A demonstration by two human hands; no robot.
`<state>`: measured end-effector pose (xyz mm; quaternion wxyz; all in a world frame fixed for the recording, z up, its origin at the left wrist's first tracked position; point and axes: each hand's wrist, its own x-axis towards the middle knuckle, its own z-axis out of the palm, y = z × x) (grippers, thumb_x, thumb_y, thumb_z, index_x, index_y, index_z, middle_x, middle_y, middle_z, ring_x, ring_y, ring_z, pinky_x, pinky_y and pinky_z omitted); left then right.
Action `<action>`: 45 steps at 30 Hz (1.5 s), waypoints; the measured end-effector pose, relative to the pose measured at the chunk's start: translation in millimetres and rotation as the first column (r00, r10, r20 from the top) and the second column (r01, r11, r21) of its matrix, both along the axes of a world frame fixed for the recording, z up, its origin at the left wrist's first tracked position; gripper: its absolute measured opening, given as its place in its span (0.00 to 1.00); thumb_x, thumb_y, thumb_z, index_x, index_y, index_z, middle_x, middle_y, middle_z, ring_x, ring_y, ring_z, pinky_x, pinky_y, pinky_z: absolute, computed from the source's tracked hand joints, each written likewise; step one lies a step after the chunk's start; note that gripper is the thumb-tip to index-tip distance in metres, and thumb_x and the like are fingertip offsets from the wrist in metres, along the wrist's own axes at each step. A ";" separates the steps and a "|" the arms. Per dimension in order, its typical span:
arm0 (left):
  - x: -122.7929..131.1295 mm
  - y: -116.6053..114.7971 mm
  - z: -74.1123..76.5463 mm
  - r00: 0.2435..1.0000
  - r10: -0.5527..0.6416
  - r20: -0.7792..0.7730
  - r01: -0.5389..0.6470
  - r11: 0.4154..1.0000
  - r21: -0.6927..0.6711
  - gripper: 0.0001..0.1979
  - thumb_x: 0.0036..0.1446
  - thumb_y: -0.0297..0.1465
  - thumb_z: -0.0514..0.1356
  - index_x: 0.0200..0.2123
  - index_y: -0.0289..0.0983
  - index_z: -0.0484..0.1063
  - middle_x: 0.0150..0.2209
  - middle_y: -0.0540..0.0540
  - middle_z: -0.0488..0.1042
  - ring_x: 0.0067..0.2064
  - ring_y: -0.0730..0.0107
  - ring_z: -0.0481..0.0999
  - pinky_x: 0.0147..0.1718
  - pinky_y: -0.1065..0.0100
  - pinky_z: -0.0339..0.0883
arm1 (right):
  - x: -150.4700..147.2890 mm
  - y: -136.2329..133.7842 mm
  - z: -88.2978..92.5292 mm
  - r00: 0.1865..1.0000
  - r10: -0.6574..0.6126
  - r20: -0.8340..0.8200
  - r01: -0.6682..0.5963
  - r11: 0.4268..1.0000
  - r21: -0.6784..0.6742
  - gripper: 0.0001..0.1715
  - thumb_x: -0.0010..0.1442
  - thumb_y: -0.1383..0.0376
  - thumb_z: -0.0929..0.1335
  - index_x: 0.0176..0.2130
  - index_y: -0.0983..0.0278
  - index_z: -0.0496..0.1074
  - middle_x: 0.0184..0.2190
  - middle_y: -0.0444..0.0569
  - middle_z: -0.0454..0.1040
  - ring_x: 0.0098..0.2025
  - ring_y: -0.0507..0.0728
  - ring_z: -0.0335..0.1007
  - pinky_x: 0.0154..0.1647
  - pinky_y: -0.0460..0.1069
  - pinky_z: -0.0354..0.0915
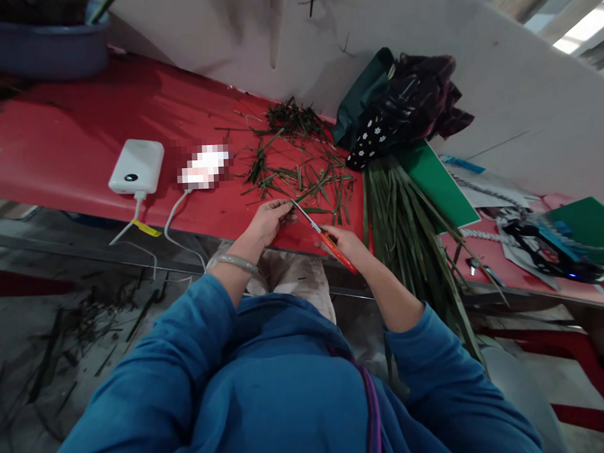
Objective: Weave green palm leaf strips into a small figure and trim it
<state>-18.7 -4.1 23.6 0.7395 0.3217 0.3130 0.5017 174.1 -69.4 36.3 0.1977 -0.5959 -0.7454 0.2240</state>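
L hand (272, 221) pinches a leaf strip (311, 191) over the bench (77, 129), prob. to steady it nr the blades; R hand (347, 243) grips the scissors (324, 235) by the red handles, tips angled twd L hand. Leaf bits (300, 177) lie just beyond; long leaves (399, 215) hang off edge to R, prob. for easy reach.

1. White light glares through an opening (583, 27) at upper right, burnt out.
2. Dim, soft light spreads over the red tabletop (78, 133); the floor (11, 333) beneath lies in deep shadow.
3. Coarse pixels mask a bright, cabled device (204, 168).
4. Wide-angle distortion stretches the blue sleeves (148, 380) at the lower edge; the basin (44, 54) at upper left blurs.
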 end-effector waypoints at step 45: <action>3.0 -4.6 -7.2 0.998 0.059 -0.036 -0.055 0.993 0.104 0.10 0.37 0.30 0.64 0.27 0.34 0.71 0.25 0.51 0.73 0.28 0.78 0.71 0.35 0.71 0.64 | -70.5 43.0 -5.9 0.880 -0.181 -0.440 0.282 0.944 0.175 0.13 0.49 0.59 0.63 0.31 0.65 0.70 0.26 0.46 0.74 0.28 0.53 0.68 0.32 0.47 0.65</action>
